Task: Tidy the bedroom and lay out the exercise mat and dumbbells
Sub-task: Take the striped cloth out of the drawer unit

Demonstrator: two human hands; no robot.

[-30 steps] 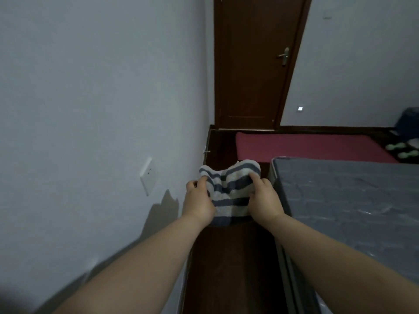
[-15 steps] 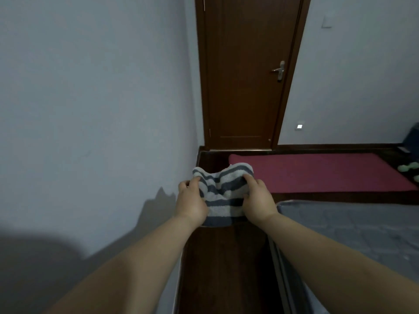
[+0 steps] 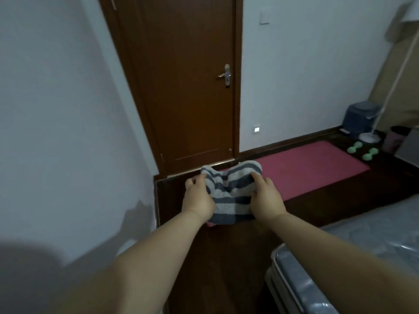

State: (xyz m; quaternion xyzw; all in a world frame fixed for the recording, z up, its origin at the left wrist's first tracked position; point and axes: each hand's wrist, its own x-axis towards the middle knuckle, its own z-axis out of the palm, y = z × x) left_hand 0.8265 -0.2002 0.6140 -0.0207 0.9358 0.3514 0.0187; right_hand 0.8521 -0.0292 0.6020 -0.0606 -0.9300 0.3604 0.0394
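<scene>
- Holding a folded grey-and-white striped towel out in front of me, I have a grip on it from both sides.
- My left hand pinches the towel's left edge, fingers curled over its top corner.
- My right hand clamps the towel's right edge, thumb and fingers wrapped round the cloth.
- Beyond the towel, a flat pink exercise mat lies unrolled on the dark wooden floor, stretching away to the towel's right.
- Two small mint-green dumbbells sit on the floor just past the mat's far end, well right of the towel.
- Behind the towel stands a closed brown wooden door.
- A grey mattress lies to the towel's lower right.
</scene>
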